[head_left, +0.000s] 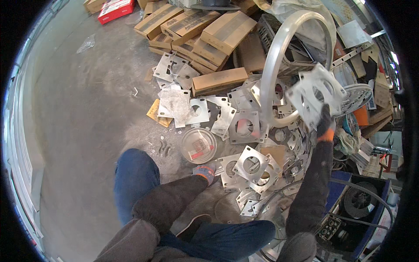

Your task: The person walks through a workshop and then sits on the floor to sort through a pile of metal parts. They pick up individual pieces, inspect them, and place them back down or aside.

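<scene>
My right hand point(324, 124), in a dark glove with an orange cuff, is closed on square metal plates point(298, 98) with large round holes. They are raised at the right, tilted and blurred by motion. Low beside the loose plates is my left hand point(205, 171), in a grey glove with an orange cuff. It is next to the edge of a metal plate point(228, 172); its fingers are too hidden to read. Another bright plate point(248, 165) lies on top of the heap just right of it. A round, clear-lidded container point(198, 146) stands on the floor beyond my left hand.
Cardboard boxes point(229, 32) are piled at the back. A large metal ring point(271, 72) stands upright behind the scattered plates. At the lower right sits a blue-sided machine point(340, 192) with cables. A red box point(116, 9) lies on the grey floor point(87, 131) at the far left.
</scene>
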A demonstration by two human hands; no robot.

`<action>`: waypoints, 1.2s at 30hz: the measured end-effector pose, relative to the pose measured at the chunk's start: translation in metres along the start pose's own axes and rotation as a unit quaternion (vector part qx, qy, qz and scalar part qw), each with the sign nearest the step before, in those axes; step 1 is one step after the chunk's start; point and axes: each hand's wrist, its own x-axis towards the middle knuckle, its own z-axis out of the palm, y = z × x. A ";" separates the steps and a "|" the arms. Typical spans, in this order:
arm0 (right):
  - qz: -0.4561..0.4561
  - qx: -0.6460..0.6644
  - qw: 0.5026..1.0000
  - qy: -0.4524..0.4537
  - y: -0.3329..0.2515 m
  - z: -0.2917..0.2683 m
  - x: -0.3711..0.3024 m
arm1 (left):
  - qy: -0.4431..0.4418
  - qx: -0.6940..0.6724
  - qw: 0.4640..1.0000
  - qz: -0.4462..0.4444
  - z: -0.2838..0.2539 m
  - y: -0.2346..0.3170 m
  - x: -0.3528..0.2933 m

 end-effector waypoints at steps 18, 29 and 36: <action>0.313 -0.086 0.938 -0.119 0.096 0.394 -0.139 | -0.032 -0.051 0.998 -0.018 -0.001 0.003 -0.001; 0.205 0.247 0.946 -0.045 0.048 0.180 -0.184 | -0.028 -0.022 0.999 -0.001 0.004 0.003 0.002; 0.259 0.228 0.939 -0.018 0.079 0.084 -0.231 | 0.064 0.009 0.998 -0.022 0.009 0.001 0.005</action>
